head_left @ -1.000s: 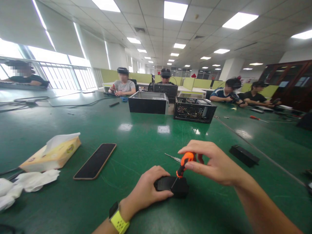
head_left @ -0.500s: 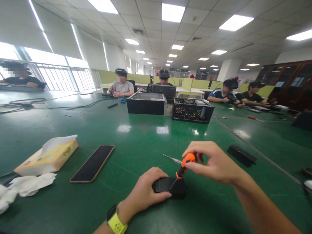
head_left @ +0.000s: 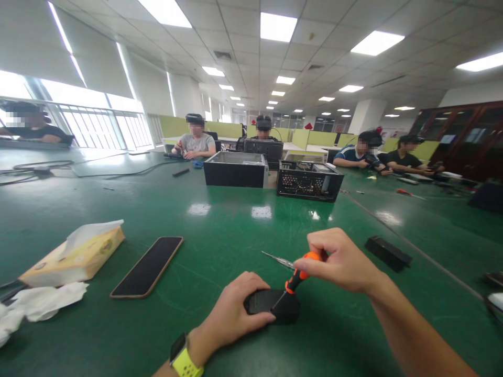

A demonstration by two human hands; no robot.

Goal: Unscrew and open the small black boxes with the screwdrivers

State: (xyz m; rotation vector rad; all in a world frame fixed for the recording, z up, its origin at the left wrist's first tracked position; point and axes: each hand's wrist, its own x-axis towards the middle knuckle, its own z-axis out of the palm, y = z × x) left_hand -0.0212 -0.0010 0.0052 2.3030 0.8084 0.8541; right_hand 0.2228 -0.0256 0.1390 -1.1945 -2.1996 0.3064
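Note:
A small black box-shaped device (head_left: 275, 306) lies on the green table (head_left: 220, 230) close in front of me. My left hand (head_left: 231, 311), with a yellow-strapped watch on the wrist, is curled over the device's left end and presses it down. My right hand (head_left: 340, 261) is pinched round the orange handle of a screwdriver (head_left: 298, 275). The screwdriver leans, and its tip rests on the top of the device. A thin metal bit or second small driver (head_left: 277, 258) lies on the table just behind.
A dark phone (head_left: 147, 267), a tissue box (head_left: 73, 254) and crumpled tissues (head_left: 43, 301) lie to the left. A black part (head_left: 388, 253) lies to the right. Two open black computer cases (head_left: 236, 168) (head_left: 308, 180) stand further back. Several people sit at the far side.
My right hand's fingers have shifted round the screwdriver handle, as in a turn, and the handle has dipped slightly. The left hand and the device have stayed in place. The view has drifted a little.

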